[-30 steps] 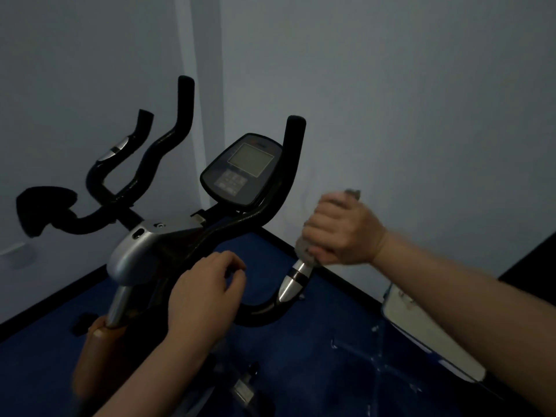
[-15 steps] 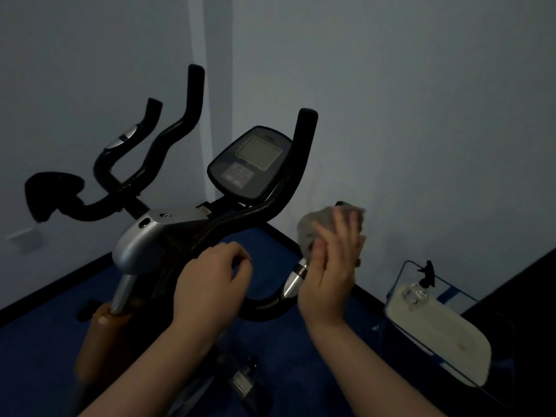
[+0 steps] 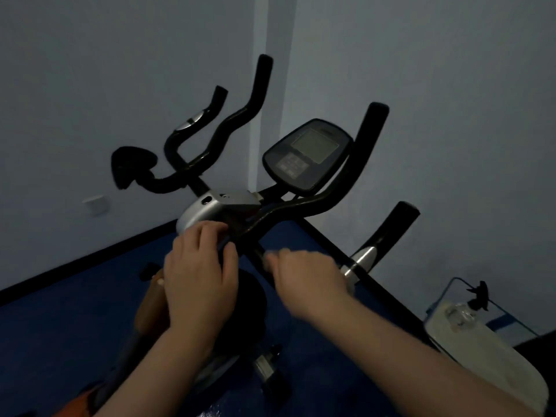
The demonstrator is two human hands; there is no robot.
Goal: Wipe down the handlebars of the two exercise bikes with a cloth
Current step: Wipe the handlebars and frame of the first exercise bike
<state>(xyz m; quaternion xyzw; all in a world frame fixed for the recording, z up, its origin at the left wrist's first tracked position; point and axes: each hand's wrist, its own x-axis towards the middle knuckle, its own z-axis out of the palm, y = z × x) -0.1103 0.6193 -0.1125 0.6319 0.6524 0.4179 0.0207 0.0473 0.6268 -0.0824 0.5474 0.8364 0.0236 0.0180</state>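
An exercise bike's black handlebar (image 3: 319, 203) curves up around a grey console (image 3: 307, 155). Its right grip (image 3: 394, 227) rises above a silver sensor (image 3: 362, 258). My left hand (image 3: 200, 275) grips the bar's middle, beside the silver housing (image 3: 198, 213). At the bar's low right bend, just left of the sensor, my right hand (image 3: 307, 273) is blurred, its fingers curled over the bar. The cloth is almost wholly hidden under that hand. Two more black grips (image 3: 258, 85) rise at the left, by a black pad (image 3: 132, 164).
Walls close in behind and to the right of the bike. A pale flat device in a wire frame (image 3: 481, 344) sits on the blue floor (image 3: 75, 311) at the lower right. An orange frame part (image 3: 149, 305) and a pedal (image 3: 270, 368) lie below my hands.
My right hand left the upright right grip and slid down and left along the bar to its lower bend. The grey cloth, plain before, is now hidden. My left hand stayed put.
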